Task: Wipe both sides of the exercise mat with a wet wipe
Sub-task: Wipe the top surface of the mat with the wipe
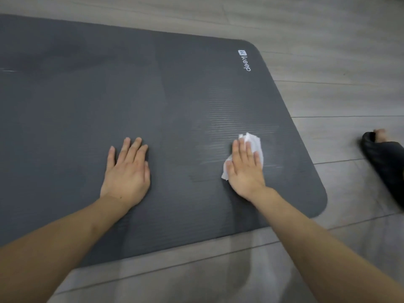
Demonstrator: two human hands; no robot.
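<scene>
A dark grey ribbed exercise mat [153, 88] lies flat on the floor, its white "keep" logo at the far right corner. My right hand [244, 169] presses flat on a crumpled white wet wipe [254, 143] near the mat's right end; the wipe sticks out past my fingertips and by my thumb. Shiny damp streaks show on the mat around the wipe. My left hand [126, 169] rests palm down on the mat, fingers spread, holding nothing.
Grey wood-look floor [328, 62] surrounds the mat. At the right edge a foot in a black slipper [384, 158] stands on the floor, a short way off the mat's right end.
</scene>
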